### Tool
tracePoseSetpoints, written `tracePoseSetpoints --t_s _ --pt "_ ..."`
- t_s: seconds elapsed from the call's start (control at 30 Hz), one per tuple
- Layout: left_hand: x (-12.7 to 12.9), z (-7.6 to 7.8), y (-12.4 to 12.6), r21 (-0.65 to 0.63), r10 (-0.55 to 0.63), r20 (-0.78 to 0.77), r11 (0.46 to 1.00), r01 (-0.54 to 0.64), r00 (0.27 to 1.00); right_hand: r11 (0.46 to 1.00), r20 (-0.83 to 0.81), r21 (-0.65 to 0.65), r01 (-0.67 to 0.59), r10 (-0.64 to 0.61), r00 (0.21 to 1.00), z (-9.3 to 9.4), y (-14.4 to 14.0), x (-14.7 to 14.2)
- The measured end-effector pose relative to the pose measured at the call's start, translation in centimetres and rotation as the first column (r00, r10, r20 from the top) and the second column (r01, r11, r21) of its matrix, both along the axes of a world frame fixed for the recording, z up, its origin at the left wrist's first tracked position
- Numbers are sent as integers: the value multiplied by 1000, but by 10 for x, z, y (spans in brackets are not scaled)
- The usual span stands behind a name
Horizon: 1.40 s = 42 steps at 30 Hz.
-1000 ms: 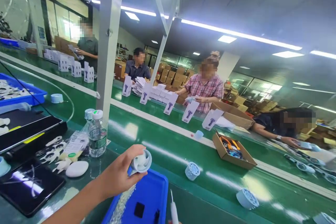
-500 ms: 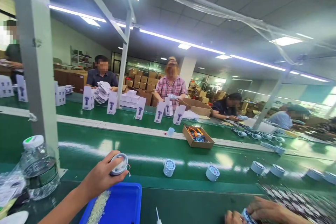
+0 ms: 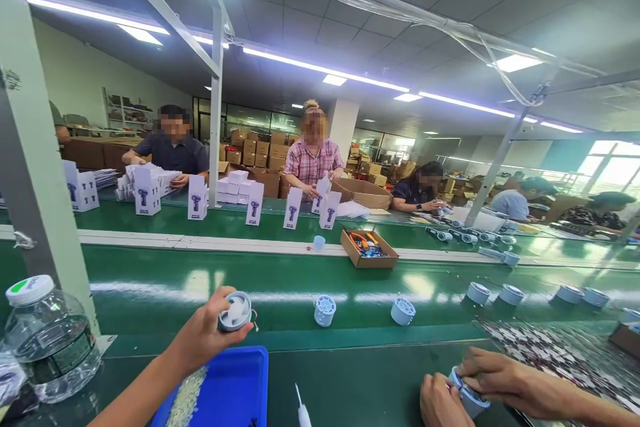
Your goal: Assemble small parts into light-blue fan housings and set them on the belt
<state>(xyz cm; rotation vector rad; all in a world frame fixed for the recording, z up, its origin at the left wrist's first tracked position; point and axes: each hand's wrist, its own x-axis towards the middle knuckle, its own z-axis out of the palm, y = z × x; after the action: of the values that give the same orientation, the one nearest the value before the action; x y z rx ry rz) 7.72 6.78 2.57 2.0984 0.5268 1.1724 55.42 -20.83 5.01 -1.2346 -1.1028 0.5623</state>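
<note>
My left hand (image 3: 200, 340) reaches in from the lower left and grips a small round pale-blue fan housing (image 3: 235, 311) with white blades and a thin wire, held above the near edge of the green conveyor belt (image 3: 300, 283). Under it sits a blue tray (image 3: 235, 387) with a strip of small white parts. A white tool tip (image 3: 302, 413) pokes up at the bottom edge. My right hand is out of view. On the belt just beyond stand two similar fan housings (image 3: 325, 310), (image 3: 403, 311).
A co-worker's two hands (image 3: 480, 387) hold another housing at the bottom right. A water bottle (image 3: 47, 340) and a grey post (image 3: 40, 200) stand on the left. Further housings, an open cardboard box (image 3: 369, 248) and white product cartons (image 3: 197, 197) lie beyond; several people work across the line.
The view has swung to the right, so the bottle and post slid left. My left hand keeps its hold on the fan housing. The co-worker's hands came into view at the bottom right.
</note>
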Motion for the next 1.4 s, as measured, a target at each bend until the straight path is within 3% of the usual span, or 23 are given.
tracePoseSetpoints --t_s 0.1,0.17,0.23,0.3,0.37,0.47,0.57,0.63,0.7,0.8,0.93,1.03,1.13,1.27,1.4 --pt "-6 -5 1 -40 11 -47 999 -13 999 999 24 -22 48 -47 999 -8 -5 5" --pt "-9 -11 5 -49 55 -93 997 -60 994 996 188 -87 -33 49 981 -17 -10 7" --pt "-11 -19 13 -27 108 -135 993 -113 985 970 435 -190 -154 223 872 -27 -15 12" --pt "-12 -27 23 -3 187 -219 981 -192 958 965 656 -196 -175 261 708 -38 -12 19" --pt "-11 -34 35 17 253 -374 964 -267 892 996 781 -12 -89 65 622 -45 4 30" --pt "-11 -41 54 56 266 -562 957 -284 783 956 772 281 80 -275 573 -45 54 47" --pt "-10 -48 71 2 199 -630 967 -255 751 924 778 367 107 -368 510 -39 105 57" --pt "-10 -54 81 -108 136 -592 963 -245 795 923 796 375 82 -366 482 -37 121 59" --pt "-13 -61 90 -214 115 -450 949 -232 885 924 808 378 60 -361 466 -34 119 59" --pt "-24 -76 102 -345 244 -185 891 -296 952 916 829 387 104 -395 396 -34 104 48" --pt "-45 -99 116 -542 520 -42 705 -457 853 924 900 348 159 -376 218 -56 115 2" --pt "-54 -110 124 -618 599 2 630 -470 801 889 927 350 296 -375 30 -80 131 -34" --pt "-55 -114 127 -582 591 -54 636 -507 805 865 946 318 388 -314 -74 -97 117 -43" --pt "-53 -117 128 -497 572 -157 658 -565 805 918 956 293 266 -282 -79 -118 70 -30" --pt "-54 -116 130 -488 574 -183 652 -580 798 914 942 334 229 -320 -99 -134 45 -31"
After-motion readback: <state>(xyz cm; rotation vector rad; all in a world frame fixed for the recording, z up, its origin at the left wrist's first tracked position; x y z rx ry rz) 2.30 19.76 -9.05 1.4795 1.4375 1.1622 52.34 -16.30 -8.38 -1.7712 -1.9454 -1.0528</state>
